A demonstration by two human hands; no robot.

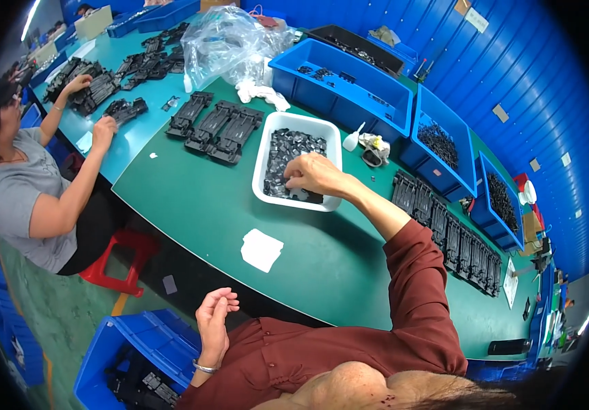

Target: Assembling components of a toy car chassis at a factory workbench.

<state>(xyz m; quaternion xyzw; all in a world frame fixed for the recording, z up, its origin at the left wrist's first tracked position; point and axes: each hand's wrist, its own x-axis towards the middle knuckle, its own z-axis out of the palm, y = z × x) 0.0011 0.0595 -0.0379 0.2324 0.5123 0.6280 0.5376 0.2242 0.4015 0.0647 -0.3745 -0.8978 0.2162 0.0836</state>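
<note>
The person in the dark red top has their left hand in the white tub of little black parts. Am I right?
Not quite: it's the right hand that is in the white tub of little black parts. The head view shows the left hand outside the tub.

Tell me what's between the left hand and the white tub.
Head view: a flat white piece on the green tabletop, between left hand and white tub.

No legible text, white sign (476, 20) high on blue wall (438, 41), print too small to read, pale tags (500, 113) lower on the same wall, small label (436, 173) on a blue bin (421, 160), unreadable
</note>
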